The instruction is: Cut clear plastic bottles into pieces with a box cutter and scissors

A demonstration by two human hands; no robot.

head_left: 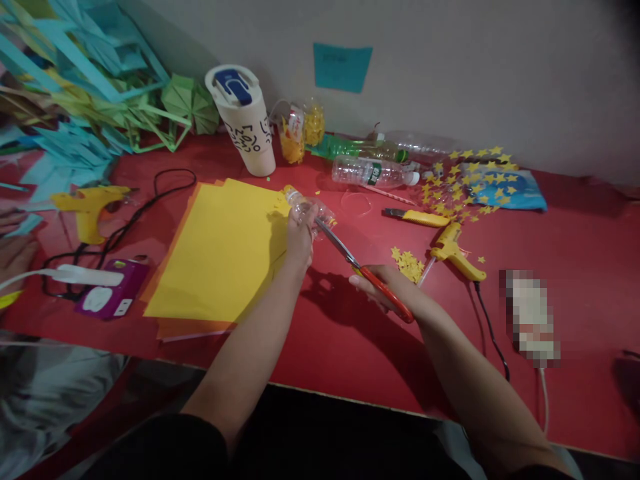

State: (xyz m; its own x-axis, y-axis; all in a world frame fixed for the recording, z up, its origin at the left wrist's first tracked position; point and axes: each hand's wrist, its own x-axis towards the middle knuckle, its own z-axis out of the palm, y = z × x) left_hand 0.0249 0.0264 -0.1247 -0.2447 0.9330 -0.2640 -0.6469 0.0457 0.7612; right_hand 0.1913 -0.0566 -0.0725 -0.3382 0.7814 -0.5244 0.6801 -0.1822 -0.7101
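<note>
My left hand (300,239) is closed on a clear plastic bottle piece (324,217) over the right edge of the yellow paper stack (220,250). In my right hand (387,287) are red-handled scissors (383,292), their blades pointing up and left and reaching the plastic beside my left fingers. How far the blades are parted is hard to make out. A pile of small yellow stars (409,265) lies just beyond my right hand, next to a yellow glue gun (456,252).
Behind are a white tumbler (246,123), a clear bottle (373,172), a green bottle (350,148) and a yellow cutter (417,217). Left: another glue gun (93,208), cables, a purple power strip (113,290) and another person's hands (15,250). A blurred-out object (533,317) lies right.
</note>
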